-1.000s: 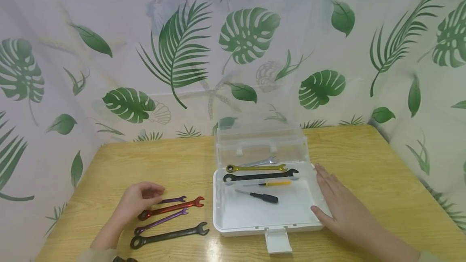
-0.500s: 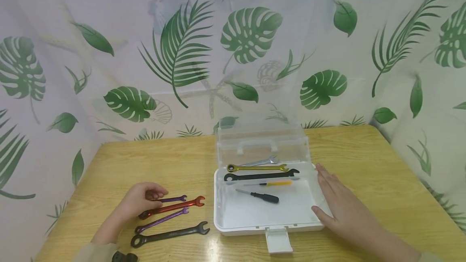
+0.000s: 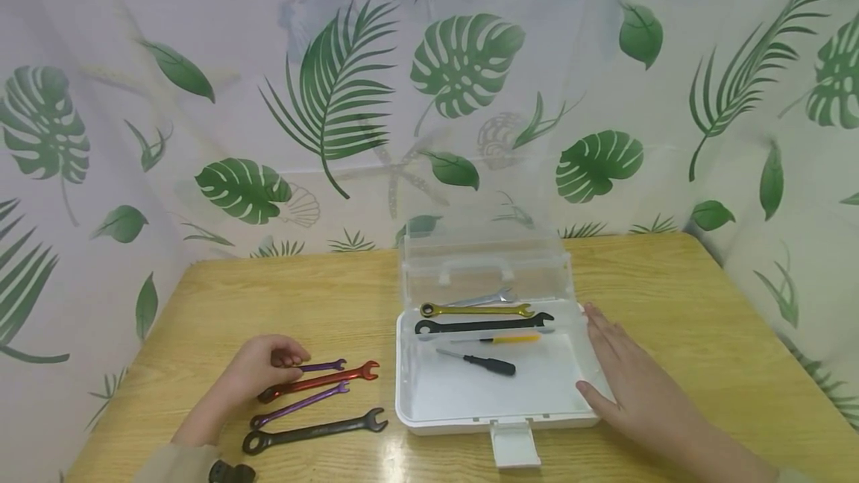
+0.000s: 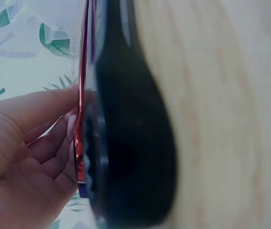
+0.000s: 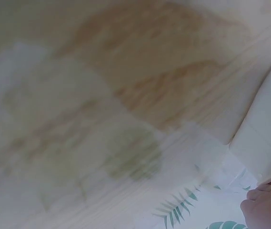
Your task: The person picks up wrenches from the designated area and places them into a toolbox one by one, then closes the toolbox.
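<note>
In the head view my left hand [image 3: 258, 367] pinches the near end of a small purple wrench [image 3: 326, 367], the farthest of the loose wrenches. Its ring end is hidden by the fingers. Just in front lie a red wrench [image 3: 329, 380], a second purple wrench [image 3: 302, 405] and a large black wrench [image 3: 315, 432]. The left wrist view shows the black wrench [image 4: 135, 124] large and close, with the curled hand [image 4: 16, 152] behind the red wrench [image 4: 79, 143]. My right hand [image 3: 637, 397] rests, fingers extended, along the right side of the white toolbox [image 3: 456, 421].
Inside the toolbox lie a black screwdriver [image 3: 493, 365], a yellow-handled tool [image 3: 515, 338], a black wrench [image 3: 483, 325], a gold wrench [image 3: 476, 310] and a silver wrench [image 3: 483, 299]. Its clear lid [image 3: 483, 248] stands raised behind; the latch [image 3: 515, 444] hangs toward the front.
My left hand has shifted slightly right over the far purple wrench, and its fingers have closed on the end. The right hand stays against the toolbox.
</note>
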Tool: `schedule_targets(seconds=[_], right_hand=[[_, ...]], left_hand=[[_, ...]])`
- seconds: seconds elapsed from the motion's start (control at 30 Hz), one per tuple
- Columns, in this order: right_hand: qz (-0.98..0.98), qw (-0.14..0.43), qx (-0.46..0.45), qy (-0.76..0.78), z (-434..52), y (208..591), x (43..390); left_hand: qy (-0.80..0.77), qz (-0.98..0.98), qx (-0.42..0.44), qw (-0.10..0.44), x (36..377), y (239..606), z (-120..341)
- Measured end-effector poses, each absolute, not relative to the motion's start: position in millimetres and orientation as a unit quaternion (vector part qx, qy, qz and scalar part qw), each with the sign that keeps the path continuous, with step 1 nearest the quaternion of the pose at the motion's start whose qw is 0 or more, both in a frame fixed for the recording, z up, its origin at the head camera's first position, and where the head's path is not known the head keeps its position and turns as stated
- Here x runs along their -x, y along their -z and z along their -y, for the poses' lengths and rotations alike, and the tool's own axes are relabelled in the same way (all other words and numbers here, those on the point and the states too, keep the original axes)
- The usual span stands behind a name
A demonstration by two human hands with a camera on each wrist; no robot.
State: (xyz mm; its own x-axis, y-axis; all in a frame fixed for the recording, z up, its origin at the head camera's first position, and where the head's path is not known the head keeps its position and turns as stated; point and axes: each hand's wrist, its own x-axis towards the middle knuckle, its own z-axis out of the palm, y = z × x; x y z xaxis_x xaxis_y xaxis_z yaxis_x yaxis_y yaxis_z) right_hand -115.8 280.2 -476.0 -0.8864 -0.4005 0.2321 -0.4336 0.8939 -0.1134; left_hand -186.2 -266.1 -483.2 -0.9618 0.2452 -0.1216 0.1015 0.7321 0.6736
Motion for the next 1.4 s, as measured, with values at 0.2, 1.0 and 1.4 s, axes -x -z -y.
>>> schedule_targets(seconds=[0.2, 1.0, 1.4], right_hand=[[0.966, 0.112, -0.220, -0.079, -280.5, 475.8, 115.6], [0.962, 0.126, -0.224, -0.090, -280.7, 478.2, 116.5], [0.963, 0.125, -0.224, -0.086, -281.5, 480.7, 116.9]], left_hand=[[-0.342, -0.929, -0.110, 0.094, 188.0, 484.6, 265.4], [-0.343, -0.926, -0.119, 0.102, 187.1, 482.1, 262.3], [-0.324, -0.936, -0.122, 0.070, 188.5, 477.9, 261.1]])
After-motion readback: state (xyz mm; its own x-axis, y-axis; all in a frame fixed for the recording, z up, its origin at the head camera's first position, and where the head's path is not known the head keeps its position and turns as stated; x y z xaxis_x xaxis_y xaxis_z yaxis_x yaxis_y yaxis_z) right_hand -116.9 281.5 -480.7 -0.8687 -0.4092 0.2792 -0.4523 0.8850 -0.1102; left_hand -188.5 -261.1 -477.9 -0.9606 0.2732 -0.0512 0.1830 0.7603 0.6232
